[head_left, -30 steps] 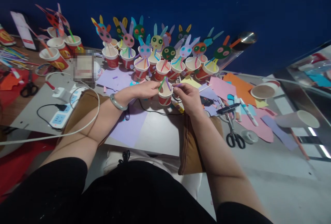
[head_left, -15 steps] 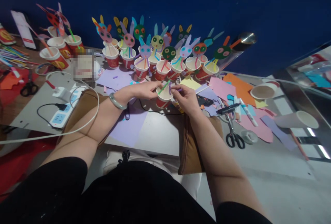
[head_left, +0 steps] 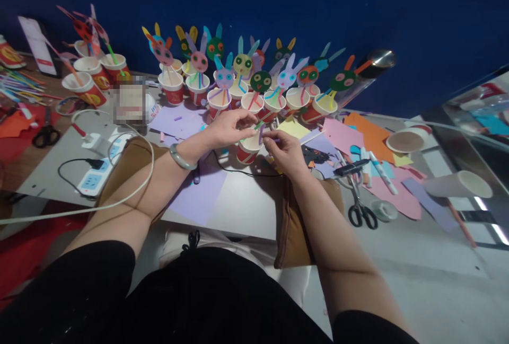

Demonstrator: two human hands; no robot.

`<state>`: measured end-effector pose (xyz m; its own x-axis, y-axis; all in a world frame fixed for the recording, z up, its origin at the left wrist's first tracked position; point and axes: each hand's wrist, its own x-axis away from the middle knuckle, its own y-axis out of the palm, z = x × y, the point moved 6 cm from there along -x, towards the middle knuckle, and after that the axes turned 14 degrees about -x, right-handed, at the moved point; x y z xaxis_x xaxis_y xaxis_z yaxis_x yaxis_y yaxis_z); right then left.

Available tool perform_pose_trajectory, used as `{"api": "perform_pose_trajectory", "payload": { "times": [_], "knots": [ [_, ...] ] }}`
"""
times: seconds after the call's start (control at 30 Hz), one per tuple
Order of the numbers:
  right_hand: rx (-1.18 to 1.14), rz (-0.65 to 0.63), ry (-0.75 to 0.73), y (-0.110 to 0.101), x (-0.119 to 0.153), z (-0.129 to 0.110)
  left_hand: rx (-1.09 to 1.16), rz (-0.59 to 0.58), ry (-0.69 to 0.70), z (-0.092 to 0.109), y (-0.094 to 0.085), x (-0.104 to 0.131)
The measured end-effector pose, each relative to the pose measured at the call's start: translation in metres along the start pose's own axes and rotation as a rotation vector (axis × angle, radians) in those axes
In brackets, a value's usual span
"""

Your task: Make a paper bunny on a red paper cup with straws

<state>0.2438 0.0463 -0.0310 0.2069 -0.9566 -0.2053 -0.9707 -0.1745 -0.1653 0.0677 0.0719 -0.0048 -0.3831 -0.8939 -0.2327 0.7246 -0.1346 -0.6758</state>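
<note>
A red and white paper cup stands on the table between my hands. My right hand pinches a small purple strip at the cup's right rim. Over the cup's left side is my left hand, its thumb and fingers bent around its opening. A green strip shows between the hands, partly covered by my left fingers; whether they grip it cannot be made out. Purple paper lies under and beside my left wrist.
Behind stand several cups with paper rabbit heads. Scissors, a black marker, tape and coloured paper lie right. At left are a power strip, a looping white cable and more cups.
My left hand has risen and moved right, over the cup. The cup has shifted slightly left, and the green strip is now mostly covered. My right hand has barely moved.
</note>
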Motion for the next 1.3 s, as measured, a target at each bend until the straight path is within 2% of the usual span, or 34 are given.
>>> {"api": "perform_pose_trajectory", "payload": {
  "times": [0.2, 0.33, 0.53, 0.7, 0.77, 0.9, 0.97, 1.1, 1.3],
  "knots": [
    [0.005, -0.042, -0.050, 0.005, 0.000, -0.002, 0.026, 0.041, 0.090, 0.009, 0.016, 0.005],
    [-0.002, -0.084, -0.028, 0.010, 0.002, -0.003, 0.040, 0.063, 0.048, 0.010, 0.020, 0.006],
    [0.035, -0.079, -0.034, 0.011, 0.003, -0.003, 0.043, 0.076, -0.001, 0.007, 0.019, 0.004],
    [0.042, -0.073, 0.009, 0.010, 0.003, -0.001, -0.033, 0.163, -0.024, -0.002, 0.011, 0.002],
    [0.057, -0.076, 0.023, 0.010, 0.003, 0.000, 0.025, 0.138, -0.067, -0.007, 0.012, 0.001],
    [0.093, -0.082, 0.026, 0.009, 0.003, 0.001, 0.313, 0.007, -0.131, -0.013, 0.024, 0.001],
    [0.106, -0.081, 0.011, 0.009, 0.003, 0.001, 0.413, -0.004, -0.136, -0.013, 0.026, 0.001],
    [0.089, -0.080, 0.000, 0.010, 0.004, 0.000, 0.489, -0.012, -0.137, -0.013, 0.027, 0.001],
    [-0.020, -0.088, 0.084, 0.011, 0.003, 0.006, 0.575, -0.064, -0.107, -0.012, 0.027, -0.002]
  ]
}}
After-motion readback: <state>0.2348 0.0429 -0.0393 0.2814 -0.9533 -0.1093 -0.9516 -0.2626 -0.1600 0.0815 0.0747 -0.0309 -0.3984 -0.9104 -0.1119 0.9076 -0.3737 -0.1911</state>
